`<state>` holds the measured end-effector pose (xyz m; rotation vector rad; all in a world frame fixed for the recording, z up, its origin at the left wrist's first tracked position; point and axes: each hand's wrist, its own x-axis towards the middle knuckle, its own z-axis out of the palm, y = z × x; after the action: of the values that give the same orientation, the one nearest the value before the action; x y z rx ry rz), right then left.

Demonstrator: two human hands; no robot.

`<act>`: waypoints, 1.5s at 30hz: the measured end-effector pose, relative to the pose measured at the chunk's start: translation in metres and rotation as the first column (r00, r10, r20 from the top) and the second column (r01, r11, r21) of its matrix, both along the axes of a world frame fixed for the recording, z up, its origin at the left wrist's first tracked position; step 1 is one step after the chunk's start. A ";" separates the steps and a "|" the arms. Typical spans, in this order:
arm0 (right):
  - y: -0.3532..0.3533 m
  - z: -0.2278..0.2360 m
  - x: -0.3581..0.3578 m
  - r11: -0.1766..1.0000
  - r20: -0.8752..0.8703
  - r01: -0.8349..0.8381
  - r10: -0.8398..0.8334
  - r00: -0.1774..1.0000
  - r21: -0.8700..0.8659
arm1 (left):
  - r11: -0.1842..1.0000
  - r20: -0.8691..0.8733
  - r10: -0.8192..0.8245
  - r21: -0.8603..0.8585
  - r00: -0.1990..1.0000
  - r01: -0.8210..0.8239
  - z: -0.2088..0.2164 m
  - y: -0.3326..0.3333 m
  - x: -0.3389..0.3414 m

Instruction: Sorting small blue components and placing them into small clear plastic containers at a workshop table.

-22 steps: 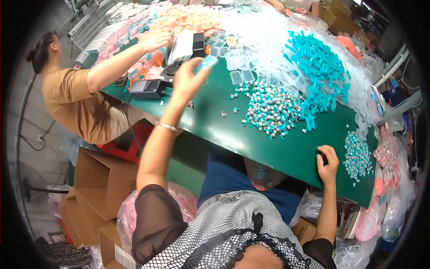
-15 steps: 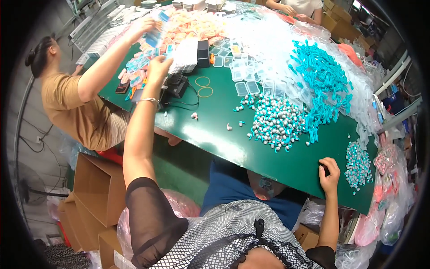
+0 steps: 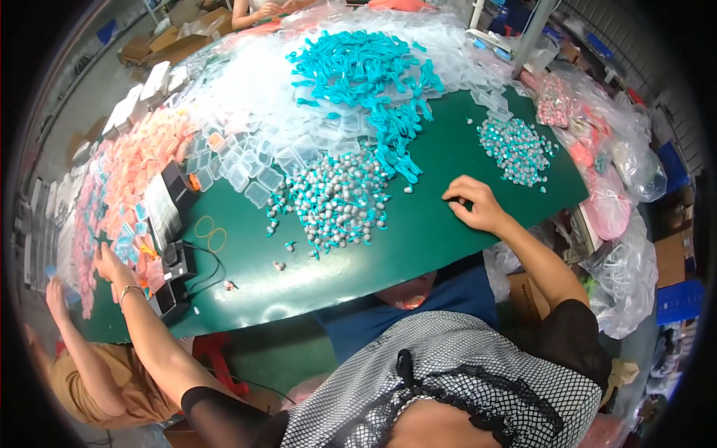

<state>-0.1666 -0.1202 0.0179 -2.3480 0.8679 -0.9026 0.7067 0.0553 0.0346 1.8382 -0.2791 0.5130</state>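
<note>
My left hand (image 3: 112,265), with a bracelet at its wrist, reaches far left to a heap of peach and blue small packets (image 3: 142,157). Its fingers are drawn together; whatever they hold is too small to make out. At the right, my right hand (image 3: 478,205) rests on the green table (image 3: 418,239), fingers loosely curled, thumb apart, nothing between them. Left of it lies a pile of small grey knobs with teal tips (image 3: 336,198). A smaller pile of similar pieces (image 3: 515,149) is beyond it to the right. Teal cord bundles (image 3: 358,71) are heaped farther back.
Clear plastic cases (image 3: 239,168) spread across the back. Near my left arm stand a black device (image 3: 179,261) with a cable, a white card stack (image 3: 160,209) and rubber bands (image 3: 216,239). A co-worker's hand (image 3: 56,295) is close by at left. Plastic bags (image 3: 620,254) crowd the right.
My view has swung right, so the table's contents shift left in the picture. My left hand stays over at the packet heap; the co-worker's arm has lowered. My right hand still rests on the table.
</note>
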 end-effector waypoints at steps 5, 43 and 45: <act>-0.027 -0.003 0.035 0.995 0.052 0.095 -0.095 0.994 0.007 | 0.889 0.350 -0.431 0.006 0.832 0.458 0.020 -0.024 -0.157; -0.028 0.071 0.101 0.798 -0.114 0.032 -0.125 0.986 -0.601 | 0.568 0.331 -0.820 0.566 0.466 0.598 -0.012 -0.053 -0.609; 0.000 0.067 0.071 0.809 -0.140 0.085 -0.203 0.969 -0.582 | 0.534 0.291 -0.840 0.593 0.459 0.602 -0.014 -0.052 -0.611</act>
<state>-0.0952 -0.1206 0.0848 -2.9650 0.9643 -1.1340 0.0961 0.0031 0.0205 1.6763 -1.6608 0.3373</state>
